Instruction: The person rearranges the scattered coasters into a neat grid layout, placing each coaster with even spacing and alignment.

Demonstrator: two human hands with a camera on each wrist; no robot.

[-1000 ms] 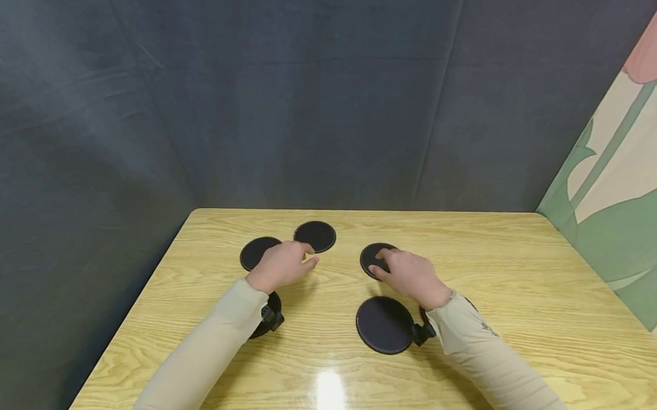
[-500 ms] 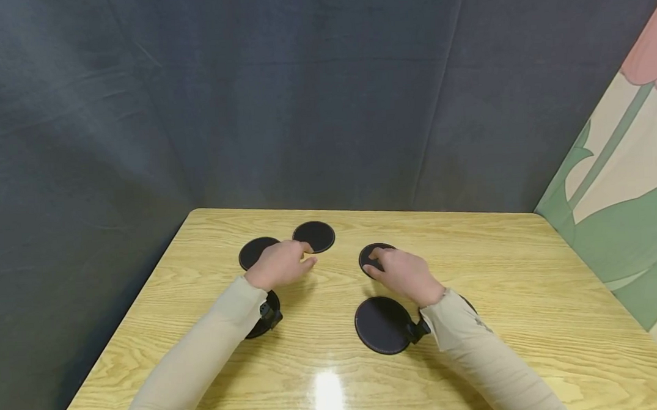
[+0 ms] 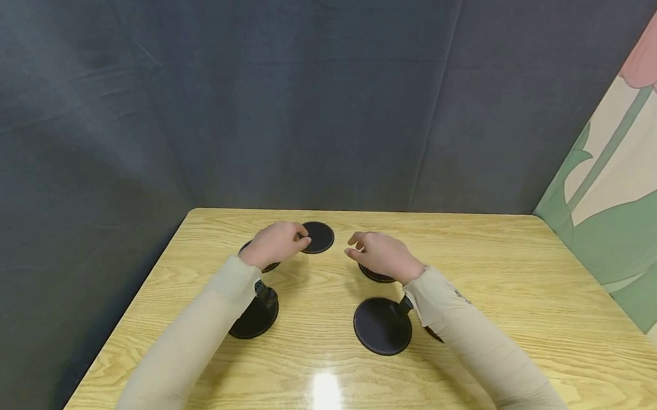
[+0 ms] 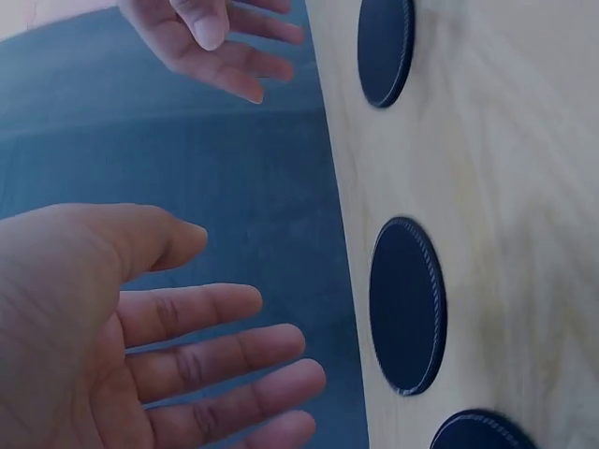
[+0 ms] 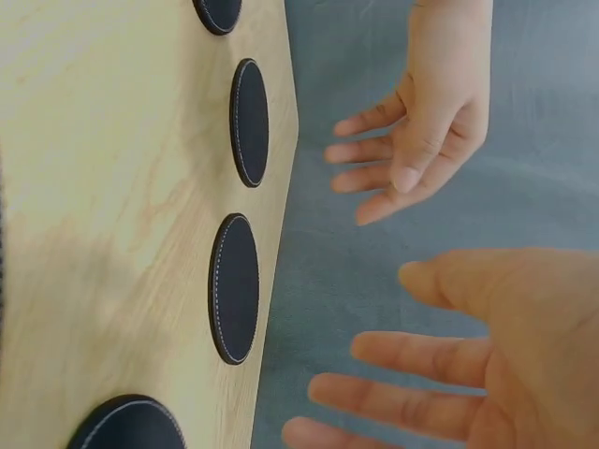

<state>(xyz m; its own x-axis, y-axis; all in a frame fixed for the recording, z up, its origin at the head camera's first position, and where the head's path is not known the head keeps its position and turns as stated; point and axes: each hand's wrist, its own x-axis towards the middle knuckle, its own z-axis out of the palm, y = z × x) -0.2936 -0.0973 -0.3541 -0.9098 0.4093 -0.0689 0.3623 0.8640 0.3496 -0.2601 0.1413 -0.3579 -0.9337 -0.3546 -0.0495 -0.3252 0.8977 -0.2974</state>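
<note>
My left hand (image 3: 275, 241) hovers over the table's far left, its fingers relaxed around nothing. Below it a black round coaster (image 3: 272, 267) with a stitched edge is partly covered by the hand, and another coaster (image 3: 320, 238) lies just beyond its fingertips. My right hand (image 3: 382, 253) is likewise raised, empty and loosely bent, above a half-hidden coaster (image 3: 378, 276). Both wrist views show the two hands facing each other, clear of the wood. In the left wrist view, a coaster (image 4: 408, 306) lies beside the left hand (image 4: 178, 346); in the right wrist view, one (image 5: 235, 290) lies near the right hand (image 5: 440, 360).
Nearer the body lie a coaster (image 3: 254, 318) by the left wrist and another (image 3: 382, 328) by the right wrist. The right sleeve covers most of one more (image 3: 434, 333). A dark curtain (image 3: 313, 108) hangs behind the wooden table (image 3: 507, 270), with a flower-patterned cloth (image 3: 632, 228) at right.
Both hands have risen, shifting farther up in the head view. My right hand has also moved left, so the hands are closer together. The coasters have stayed in place.
</note>
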